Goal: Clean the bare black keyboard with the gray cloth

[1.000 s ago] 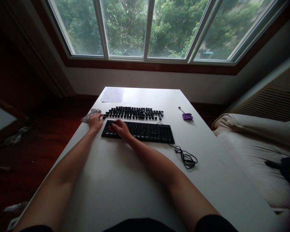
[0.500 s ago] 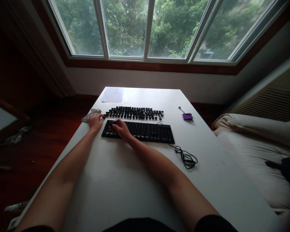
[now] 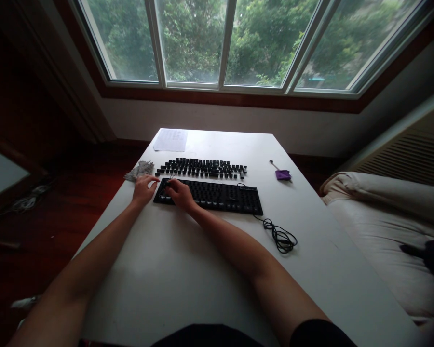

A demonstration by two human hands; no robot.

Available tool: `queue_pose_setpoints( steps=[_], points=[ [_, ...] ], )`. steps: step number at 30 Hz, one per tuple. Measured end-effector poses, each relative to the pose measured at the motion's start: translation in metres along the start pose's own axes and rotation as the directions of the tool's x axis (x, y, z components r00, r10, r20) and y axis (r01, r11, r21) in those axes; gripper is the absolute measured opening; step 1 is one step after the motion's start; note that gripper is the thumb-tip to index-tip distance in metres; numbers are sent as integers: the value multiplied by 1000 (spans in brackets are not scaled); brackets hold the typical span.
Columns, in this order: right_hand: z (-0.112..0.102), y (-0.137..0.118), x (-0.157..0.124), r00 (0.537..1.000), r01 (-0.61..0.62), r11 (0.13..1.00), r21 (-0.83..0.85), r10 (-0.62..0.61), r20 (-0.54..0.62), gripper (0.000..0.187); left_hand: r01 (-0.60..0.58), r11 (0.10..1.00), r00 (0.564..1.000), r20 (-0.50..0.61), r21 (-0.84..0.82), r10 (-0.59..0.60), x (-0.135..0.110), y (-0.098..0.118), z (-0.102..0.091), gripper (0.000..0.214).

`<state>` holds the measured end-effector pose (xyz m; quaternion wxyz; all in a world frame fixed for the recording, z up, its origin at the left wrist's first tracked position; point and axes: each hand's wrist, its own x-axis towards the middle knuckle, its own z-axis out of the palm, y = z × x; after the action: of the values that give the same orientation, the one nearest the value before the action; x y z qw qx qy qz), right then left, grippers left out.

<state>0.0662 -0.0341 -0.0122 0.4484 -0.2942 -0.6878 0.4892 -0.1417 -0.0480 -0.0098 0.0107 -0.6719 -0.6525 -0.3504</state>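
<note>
A black keyboard [image 3: 224, 196] lies across the white table, with part of its left side hidden by my right hand [image 3: 181, 193]. That hand is closed in a pinch over the keyboard's left end, on a small dark tool with thin wire ends [image 3: 171, 178] that looks like a keycap puller. My left hand [image 3: 143, 189] rests just off the keyboard's left edge, its thumb and fingers apart and nothing seen between them. Beyond the keyboard, loose black keycaps [image 3: 202, 167] stand in rows. One keycap [image 3: 157, 174] sits at the near left end, just past my left fingertips.
Crumpled grey cloth or paper [image 3: 140, 170] lies at the table's left edge. A printed sheet [image 3: 170, 140] is at the far left. To the right are a purple pouch [image 3: 283, 175], a small brush [image 3: 274, 165] and the coiled cable [image 3: 282, 238]. A pale couch [image 3: 379, 231] flanks the table.
My left hand has drawn back slightly from the keycap at the row's left end. My right hand has turned a little over the keyboard, and the tool's wire ends now point away from me.
</note>
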Motion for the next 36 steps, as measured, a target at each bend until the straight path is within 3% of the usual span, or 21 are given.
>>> queue_pose_setpoints(
  steps=[5,14,21,28,36],
  points=[
    [2,-7,0,999,18,978,-208,-25,-35,19,16,997,992,126,-70,-7,-17,3,-13,20],
    [2,-19,5,999,2,935,-354,12,36,15,-28,987,955,288,-160,74,-33,8,-24,22],
    [4,-23,5,992,49,933,-357,-3,127,12,6,982,951,304,-190,53,-30,4,-24,28],
    [9,-38,2,984,123,849,-514,-38,173,14,2,967,955,289,-254,74,-30,-2,-21,29],
    [10,-29,8,998,8,868,-496,22,55,9,51,960,946,322,-276,43,-31,-1,-21,28]
  ],
)
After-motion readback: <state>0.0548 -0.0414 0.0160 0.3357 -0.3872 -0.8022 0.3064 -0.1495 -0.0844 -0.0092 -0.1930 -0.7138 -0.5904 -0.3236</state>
